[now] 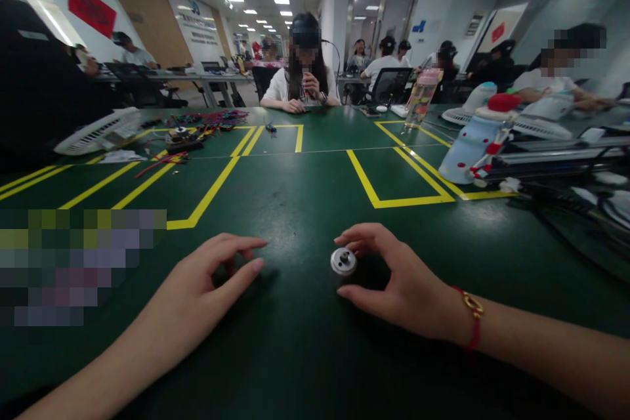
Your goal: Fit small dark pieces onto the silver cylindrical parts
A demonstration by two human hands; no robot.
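Note:
A small silver motor, a short metal cylinder with a dark shaft stub on its top face, stands upright on the green table. My right hand curves around it from the right, thumb on the near side and fingers on the far side. The fingers are spread wider than the motor and do not appear to press on it; whether any fingertip touches its side is hard to tell. Left of the motor, my left hand hovers low over the table, index finger and thumb stretched out and apart, holding nothing.
Yellow tape marks boxes on the table. Tangled wires lie at the back left, near a white fan-like device. At the right stand a blue bottle and metal rails. Across the table sits a person.

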